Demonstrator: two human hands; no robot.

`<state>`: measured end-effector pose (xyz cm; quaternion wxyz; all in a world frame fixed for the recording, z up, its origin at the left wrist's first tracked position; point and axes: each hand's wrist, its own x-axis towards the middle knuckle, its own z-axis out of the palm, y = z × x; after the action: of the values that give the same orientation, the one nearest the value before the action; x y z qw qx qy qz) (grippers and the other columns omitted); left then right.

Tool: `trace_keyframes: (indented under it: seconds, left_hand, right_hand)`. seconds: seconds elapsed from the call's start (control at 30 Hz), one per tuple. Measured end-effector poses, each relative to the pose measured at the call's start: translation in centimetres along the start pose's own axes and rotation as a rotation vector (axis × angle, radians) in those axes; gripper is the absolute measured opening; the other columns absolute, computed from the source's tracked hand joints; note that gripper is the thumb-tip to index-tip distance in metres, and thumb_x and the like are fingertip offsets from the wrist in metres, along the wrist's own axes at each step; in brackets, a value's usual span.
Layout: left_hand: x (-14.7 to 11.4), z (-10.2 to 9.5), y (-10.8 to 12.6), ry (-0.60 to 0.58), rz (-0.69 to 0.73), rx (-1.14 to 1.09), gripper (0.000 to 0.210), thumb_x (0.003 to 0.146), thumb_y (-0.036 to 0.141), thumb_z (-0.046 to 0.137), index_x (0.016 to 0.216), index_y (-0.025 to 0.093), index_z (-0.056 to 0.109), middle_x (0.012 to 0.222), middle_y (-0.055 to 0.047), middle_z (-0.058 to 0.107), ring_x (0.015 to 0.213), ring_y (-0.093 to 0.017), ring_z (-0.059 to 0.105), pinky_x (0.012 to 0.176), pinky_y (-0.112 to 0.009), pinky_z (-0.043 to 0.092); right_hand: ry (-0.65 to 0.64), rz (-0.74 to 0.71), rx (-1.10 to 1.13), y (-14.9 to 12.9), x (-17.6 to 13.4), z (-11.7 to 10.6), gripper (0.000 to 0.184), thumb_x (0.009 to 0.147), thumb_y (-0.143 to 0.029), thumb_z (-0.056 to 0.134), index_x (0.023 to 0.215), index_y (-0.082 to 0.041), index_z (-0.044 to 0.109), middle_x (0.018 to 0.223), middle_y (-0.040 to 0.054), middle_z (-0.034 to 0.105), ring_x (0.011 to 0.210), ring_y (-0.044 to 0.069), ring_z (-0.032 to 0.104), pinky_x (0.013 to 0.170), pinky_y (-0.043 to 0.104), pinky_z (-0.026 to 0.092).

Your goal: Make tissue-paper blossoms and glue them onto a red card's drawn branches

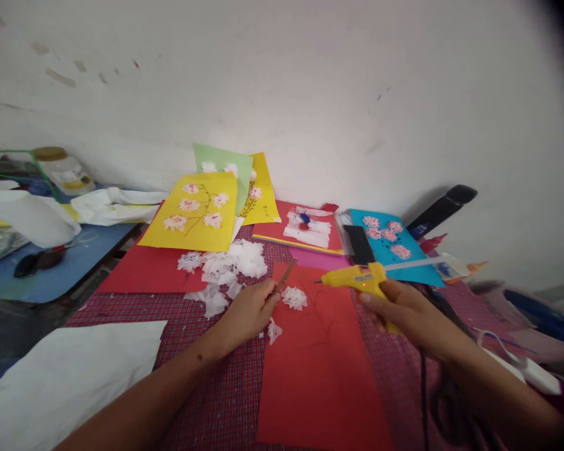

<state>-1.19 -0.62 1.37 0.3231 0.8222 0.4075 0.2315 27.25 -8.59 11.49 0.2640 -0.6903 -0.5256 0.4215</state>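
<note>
My right hand (404, 310) is closed around the handle of a yellow hot glue gun (352, 275). Its nozzle points left, above the upper part of a red paper sheet (319, 382). Between the fingers of my left hand (249, 307) is a thin brown stick (287, 274), angled up to the right at the sheet's left edge. A white tissue-paper flower (294, 297) sits on the red sheet beside my left fingers, near faint drawn curved branches. A small white tissue piece (274, 331) lies at the sheet's left edge, below that hand.
Crumpled white tissue pieces (235, 260) are heaped left of the red sheet. Behind stand a yellow flower card (202, 241) and a blue flower card (420, 269). White paper (84, 369) lies front left. A dark cord (423, 401) hangs at the right.
</note>
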Motion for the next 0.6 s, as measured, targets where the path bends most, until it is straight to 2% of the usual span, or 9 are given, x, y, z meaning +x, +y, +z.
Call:
trace_keyframes:
  seconds: [0.07, 0.13, 0.23, 0.3, 0.4, 0.5, 0.57, 0.6]
  left_hand:
    - [0.0, 0.0, 0.1, 0.012, -0.010, -0.003, 0.018, 0.097, 0.028, 0.041, 0.081, 0.020, 0.045, 0.074, 0.001, 0.055, 0.067, -0.015, 0.051, 0.060, -0.028, 0.029]
    - [0.0, 0.0, 0.0, 0.036, -0.015, -0.011, 0.015, 0.095, 0.027, 0.043, 0.081, 0.020, 0.045, 0.073, 0.002, 0.054, 0.065, -0.015, 0.050, 0.059, -0.027, 0.029]
    - [0.2, 0.0, -0.1, 0.061, -0.023, -0.050, 0.011, 0.092, 0.027, 0.046, 0.083, 0.020, 0.047, 0.072, 0.003, 0.056, 0.065, -0.015, 0.051, 0.060, -0.027, 0.032]
    - [0.3, 0.0, 0.0, 0.059, -0.042, -0.106, 0.013, 0.092, 0.030, 0.046, 0.084, 0.021, 0.049, 0.072, 0.002, 0.058, 0.067, -0.015, 0.054, 0.063, -0.027, 0.037]
    - [0.4, 0.0, 0.2, 0.051, -0.064, -0.244, 0.017, 0.093, 0.034, 0.045, 0.087, 0.020, 0.052, 0.080, -0.001, 0.065, 0.074, -0.017, 0.059, 0.071, -0.028, 0.044]
    - [0.3, 0.2, 0.6, 0.050, -0.062, -0.343, 0.020, 0.094, 0.037, 0.045, 0.091, 0.019, 0.055, 0.086, -0.002, 0.066, 0.080, -0.017, 0.061, 0.075, -0.029, 0.047]
    - [0.4, 0.2, 0.9, 0.052, -0.056, -0.342, 0.022, 0.094, 0.037, 0.046, 0.092, 0.018, 0.056, 0.085, -0.002, 0.065, 0.080, -0.017, 0.060, 0.074, -0.028, 0.046]
    - [0.4, 0.1, 1.0, 0.052, -0.053, -0.325, 0.022, 0.094, 0.037, 0.046, 0.091, 0.018, 0.057, 0.083, -0.001, 0.064, 0.078, -0.016, 0.059, 0.072, -0.027, 0.045]
  right_hand:
    - [0.082, 0.073, 0.226, 3.5, -0.4, -0.9, 0.034, 0.085, -0.055, 0.061, 0.083, -0.021, 0.057, 0.071, 0.0003, 0.060, 0.058, 0.014, 0.056, 0.051, 0.024, 0.041]
    - [0.095, 0.169, 0.378, 7.0, -0.6, -1.9, 0.036, 0.084, -0.056, 0.061, 0.088, -0.021, 0.058, 0.071, 0.0006, 0.061, 0.055, 0.014, 0.056, 0.047, 0.025, 0.041]
    - [0.049, 0.251, 0.445, 11.3, -0.4, -3.6, 0.042, 0.088, -0.059, 0.053, 0.085, -0.018, 0.059, 0.064, 0.0025, 0.060, 0.047, 0.013, 0.052, 0.043, 0.026, 0.040]
    - [0.027, 0.295, 0.485, 13.1, -0.2, -4.6, 0.043, 0.088, -0.060, 0.052, 0.083, -0.018, 0.059, 0.061, 0.0017, 0.059, 0.044, 0.012, 0.050, 0.041, 0.024, 0.039]
    - [-0.003, 0.356, 0.527, 14.5, 0.1, -5.7, 0.041, 0.087, -0.060, 0.052, 0.082, -0.020, 0.060, 0.058, 0.0001, 0.056, 0.042, 0.011, 0.049, 0.038, 0.022, 0.038]
    - [-0.038, 0.395, 0.454, 14.9, 0.3, -6.3, 0.043, 0.085, -0.063, 0.051, 0.077, -0.021, 0.061, 0.060, 0.0030, 0.059, 0.042, 0.012, 0.051, 0.037, 0.023, 0.038]
    - [-0.002, 0.358, 0.309, 14.6, 0.2, -6.7, 0.045, 0.085, -0.064, 0.051, 0.072, -0.022, 0.063, 0.060, 0.0062, 0.061, 0.042, 0.014, 0.053, 0.036, 0.025, 0.037]
    - [0.057, 0.286, 0.211, 14.3, 0.1, -6.9, 0.043, 0.084, -0.062, 0.053, 0.069, -0.023, 0.063, 0.058, 0.0070, 0.061, 0.042, 0.016, 0.054, 0.036, 0.026, 0.036]
